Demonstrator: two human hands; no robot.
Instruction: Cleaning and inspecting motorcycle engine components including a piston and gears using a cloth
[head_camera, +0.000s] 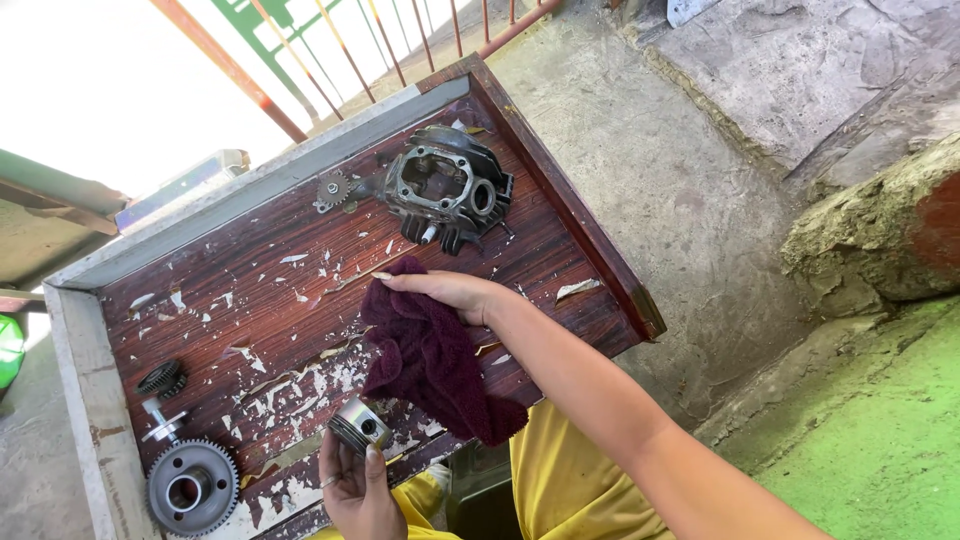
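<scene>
My left hand holds a small silver piston at the near edge of the worn wooden table. My right hand reaches across the table and grips a dark maroon cloth, which drapes down over the front edge. Beyond the right hand lies a dark metal engine cylinder head, apart from the fingers.
A small sprocket lies left of the cylinder head. At the table's left end sit a large toothed gear, a small shaft and a dark small gear. Concrete floor and a rough stone lie to the right; a railing runs behind.
</scene>
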